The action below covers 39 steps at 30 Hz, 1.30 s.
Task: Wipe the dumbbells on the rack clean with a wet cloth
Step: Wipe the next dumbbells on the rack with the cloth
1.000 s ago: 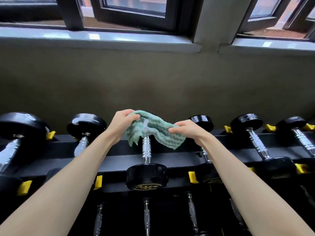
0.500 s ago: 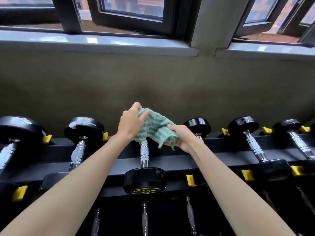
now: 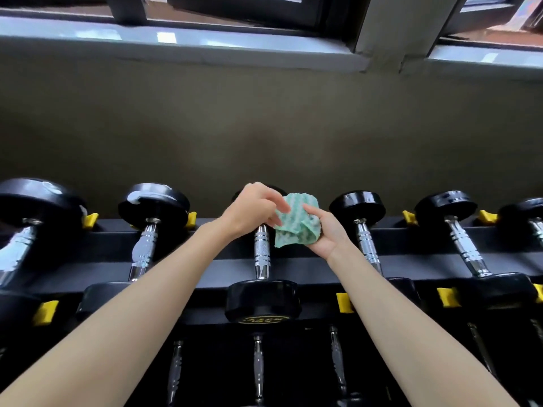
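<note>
A bunched green cloth (image 3: 296,223) lies in the palm of my right hand (image 3: 324,230), whose fingers curl round it, just right of the middle dumbbell (image 3: 262,277) on the black rack (image 3: 308,261). My left hand (image 3: 252,211) is over that dumbbell's far head, hiding it, and its fingertips pinch the cloth's left edge. The dumbbell's chrome handle and near black head show below the hands. More black dumbbells with chrome handles stand in a row to both sides, such as one at the left (image 3: 147,227) and one at the right (image 3: 364,227).
Yellow stoppers (image 3: 343,302) sit between the dumbbells on the rack. A lower tier of dumbbell handles (image 3: 258,365) shows beneath. A bare olive wall (image 3: 264,118) rises behind the rack, with a grey window sill (image 3: 176,45) above it.
The cloth, spread between both hands over the middle dumbbell a second ago, has been gathered into a bunch in my right palm. My left hand came closer to the right.
</note>
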Each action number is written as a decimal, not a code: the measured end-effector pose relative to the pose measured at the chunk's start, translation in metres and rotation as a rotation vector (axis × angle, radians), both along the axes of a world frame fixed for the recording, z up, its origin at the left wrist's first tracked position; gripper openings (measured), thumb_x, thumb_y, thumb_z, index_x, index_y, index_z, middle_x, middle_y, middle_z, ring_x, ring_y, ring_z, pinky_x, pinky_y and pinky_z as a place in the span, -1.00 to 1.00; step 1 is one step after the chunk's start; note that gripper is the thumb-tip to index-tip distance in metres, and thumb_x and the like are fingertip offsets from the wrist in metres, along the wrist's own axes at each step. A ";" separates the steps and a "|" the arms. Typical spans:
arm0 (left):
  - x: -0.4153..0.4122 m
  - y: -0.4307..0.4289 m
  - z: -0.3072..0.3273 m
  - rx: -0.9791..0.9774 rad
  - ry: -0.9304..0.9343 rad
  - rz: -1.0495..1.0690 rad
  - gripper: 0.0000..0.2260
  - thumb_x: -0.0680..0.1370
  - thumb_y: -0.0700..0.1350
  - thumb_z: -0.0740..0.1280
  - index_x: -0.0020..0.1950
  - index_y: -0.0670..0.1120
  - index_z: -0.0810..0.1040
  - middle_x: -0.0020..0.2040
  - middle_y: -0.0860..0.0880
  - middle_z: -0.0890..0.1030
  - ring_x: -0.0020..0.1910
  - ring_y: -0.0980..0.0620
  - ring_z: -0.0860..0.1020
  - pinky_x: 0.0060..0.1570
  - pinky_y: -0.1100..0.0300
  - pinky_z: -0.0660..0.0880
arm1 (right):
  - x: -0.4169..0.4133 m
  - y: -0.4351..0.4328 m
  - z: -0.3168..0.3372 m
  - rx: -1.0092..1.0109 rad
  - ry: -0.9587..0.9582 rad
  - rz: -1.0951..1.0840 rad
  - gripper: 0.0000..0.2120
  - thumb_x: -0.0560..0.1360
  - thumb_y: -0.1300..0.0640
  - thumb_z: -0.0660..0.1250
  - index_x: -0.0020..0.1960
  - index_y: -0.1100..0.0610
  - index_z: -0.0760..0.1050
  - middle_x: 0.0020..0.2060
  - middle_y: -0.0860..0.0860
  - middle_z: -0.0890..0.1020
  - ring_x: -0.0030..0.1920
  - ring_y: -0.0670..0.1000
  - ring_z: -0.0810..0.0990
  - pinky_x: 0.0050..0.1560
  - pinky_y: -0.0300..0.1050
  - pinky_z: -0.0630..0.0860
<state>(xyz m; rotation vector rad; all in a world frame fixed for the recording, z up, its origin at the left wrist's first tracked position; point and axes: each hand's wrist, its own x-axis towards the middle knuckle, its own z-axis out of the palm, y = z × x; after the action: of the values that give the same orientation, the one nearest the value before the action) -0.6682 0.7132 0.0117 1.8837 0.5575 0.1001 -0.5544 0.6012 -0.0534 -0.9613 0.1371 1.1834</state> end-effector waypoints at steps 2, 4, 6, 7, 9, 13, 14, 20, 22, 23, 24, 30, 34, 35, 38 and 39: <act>-0.005 0.018 -0.010 -0.067 -0.070 0.210 -0.66 0.33 -0.42 0.05 -0.21 -0.22 0.60 -0.19 -0.17 0.62 -0.35 -0.10 0.58 -0.43 0.21 0.56 | 0.007 0.000 -0.005 -0.060 -0.186 -0.041 -0.77 0.54 0.23 0.23 0.18 0.21 0.50 0.06 0.15 0.63 0.00 0.11 0.63 0.03 0.06 0.56; -0.011 0.032 -0.029 -0.032 -0.008 0.320 -0.62 0.36 -0.46 0.01 -0.14 -0.25 0.59 -0.08 -0.21 0.60 -0.35 -0.09 0.56 -0.52 0.21 0.54 | 0.009 0.003 -0.007 -0.128 -0.495 -0.005 -0.84 0.52 0.29 0.26 0.04 0.13 0.54 -0.05 0.08 0.64 -0.05 0.07 0.62 0.00 0.00 0.56; -0.019 0.039 -0.050 0.001 0.084 0.378 -0.59 0.39 -0.46 -0.02 -0.04 -0.27 0.58 0.00 -0.17 0.57 -0.33 -0.05 0.56 -0.52 0.20 0.55 | 0.001 0.012 -0.011 -0.176 -0.703 0.048 -0.81 0.51 0.34 0.26 -0.02 0.10 0.54 -0.13 0.01 0.64 -0.13 -0.03 0.62 -0.07 -0.14 0.57; -0.021 0.040 -0.059 -0.008 0.107 0.399 -0.59 0.41 -0.45 -0.02 0.00 -0.27 0.58 0.02 -0.16 0.55 -0.33 -0.03 0.56 -0.51 0.20 0.55 | -0.005 0.016 -0.014 -0.192 -0.771 0.057 -0.80 0.51 0.36 0.26 -0.01 0.10 0.53 -0.16 -0.03 0.63 -0.17 -0.08 0.61 -0.10 -0.21 0.56; -0.024 0.040 -0.075 -0.073 0.133 0.443 -0.60 0.43 -0.45 -0.03 0.00 -0.26 0.56 0.02 -0.17 0.55 -0.34 -0.03 0.55 -0.52 0.20 0.55 | -0.017 0.028 -0.027 -0.214 -0.887 0.094 -0.78 0.50 0.39 0.26 0.01 0.11 0.52 -0.20 -0.08 0.61 -0.24 -0.20 0.59 -0.12 -0.28 0.55; -0.030 0.045 -0.098 -0.178 0.171 0.548 -0.66 0.48 -0.42 -0.02 -0.03 -0.22 0.52 -0.01 -0.21 0.56 -0.36 -0.04 0.53 -0.58 0.24 0.53 | -0.042 0.045 -0.049 -0.217 -1.068 0.231 -0.69 0.47 0.45 0.21 0.11 0.21 0.55 -0.12 -0.06 0.60 -0.21 -0.30 0.54 -0.12 -0.48 0.45; -0.032 0.046 -0.102 -0.184 0.178 0.557 -0.66 0.49 -0.41 -0.02 -0.03 -0.22 0.52 -0.02 -0.20 0.57 -0.36 -0.03 0.53 -0.57 0.25 0.53 | -0.044 0.048 -0.050 -0.210 -1.096 0.255 -0.70 0.47 0.43 0.23 0.13 0.22 0.56 -0.08 -0.05 0.60 -0.15 -0.27 0.53 -0.09 -0.52 0.42; -0.037 0.042 -0.110 -0.211 0.186 0.696 -0.69 0.48 -0.39 0.00 -0.10 -0.20 0.52 -0.23 -0.13 0.58 -0.55 0.06 0.53 -0.59 0.29 0.49 | -0.044 0.051 -0.047 -0.248 -1.160 0.655 -0.72 0.31 0.14 0.24 -0.17 0.36 0.52 -0.26 0.11 0.57 -0.21 -0.03 0.49 -0.09 -0.08 0.46; -0.041 0.041 -0.114 -0.216 0.195 0.775 -0.73 0.50 -0.36 0.03 -0.17 -0.19 0.51 -0.21 -0.16 0.59 -0.52 0.01 0.52 -0.57 0.28 0.49 | -0.047 0.041 -0.042 -0.219 -1.084 0.704 -0.74 0.24 0.12 0.20 -0.30 0.34 0.44 -0.36 0.12 0.44 -0.31 -0.10 0.39 -0.24 -0.18 0.35; -0.042 0.040 -0.115 -0.209 0.214 0.785 -0.74 0.51 -0.35 0.04 -0.18 -0.18 0.51 -0.18 -0.17 0.60 -0.48 -0.01 0.51 -0.58 0.29 0.47 | -0.047 0.037 -0.041 -0.224 -1.033 0.727 -0.76 0.25 0.11 0.21 -0.30 0.32 0.43 -0.36 0.16 0.43 -0.31 -0.10 0.38 -0.22 -0.19 0.34; -0.044 0.037 -0.115 -0.203 0.232 0.775 -0.74 0.51 -0.34 0.05 -0.17 -0.19 0.51 -0.18 -0.16 0.59 -0.45 -0.01 0.50 -0.58 0.30 0.45 | -0.046 0.032 -0.038 -0.232 -0.978 0.758 -0.77 0.29 0.11 0.24 -0.31 0.31 0.41 -0.36 0.19 0.43 -0.30 -0.08 0.38 -0.18 -0.14 0.32; -0.039 0.017 -0.104 -0.261 0.238 0.736 -0.73 0.51 -0.36 0.04 -0.02 -0.23 0.52 -0.19 -0.15 0.57 -0.45 0.00 0.47 -0.59 0.28 0.42 | -0.046 0.008 -0.027 -0.278 -0.726 0.954 -0.81 0.58 0.15 0.18 0.06 0.12 0.55 -0.05 -0.06 0.62 -0.02 -0.10 0.55 0.14 -0.23 0.39; -0.041 0.002 -0.098 -0.323 0.261 0.755 -0.72 0.53 -0.36 0.05 0.11 -0.25 0.49 -0.24 -0.13 0.54 -0.43 -0.01 0.44 -0.46 0.19 0.37 | -0.048 -0.001 -0.023 -0.363 -0.557 0.891 -0.59 0.57 0.06 0.21 0.26 0.34 0.45 0.24 0.21 0.53 0.17 0.15 0.54 0.32 0.02 0.37; -0.042 -0.002 -0.096 -0.324 0.260 0.757 -0.71 0.53 -0.36 0.05 0.14 -0.27 0.49 -0.25 -0.13 0.53 -0.43 -0.01 0.44 -0.45 0.19 0.37 | -0.048 -0.003 -0.019 -0.363 -0.512 0.872 -0.63 0.57 0.07 0.21 0.23 0.31 0.48 0.21 0.20 0.56 0.13 0.14 0.56 0.28 0.01 0.41; -0.048 -0.007 -0.089 -0.375 0.252 0.781 -0.70 0.56 -0.31 0.04 0.20 -0.26 0.46 -0.18 -0.16 0.56 -0.40 -0.02 0.48 -0.39 0.18 0.44 | -0.046 -0.007 -0.011 -0.316 -0.387 0.790 -0.80 0.57 0.11 0.22 0.07 0.18 0.55 0.07 0.12 0.62 0.04 0.07 0.58 0.24 -0.04 0.44; -0.049 -0.009 -0.086 -0.394 0.251 0.783 -0.70 0.57 -0.30 0.03 0.22 -0.25 0.46 -0.15 -0.18 0.56 -0.39 -0.02 0.50 -0.38 0.19 0.45 | -0.046 -0.010 -0.010 -0.303 -0.363 0.751 -0.81 0.56 0.12 0.22 0.06 0.18 0.55 0.07 0.12 0.62 0.03 0.06 0.58 0.25 -0.04 0.43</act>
<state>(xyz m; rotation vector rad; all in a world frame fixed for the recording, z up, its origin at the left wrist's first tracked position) -0.7174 0.7047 -0.0742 1.2175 1.3619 0.2449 -0.6005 0.5912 -0.0635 -1.5538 -0.3791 1.6670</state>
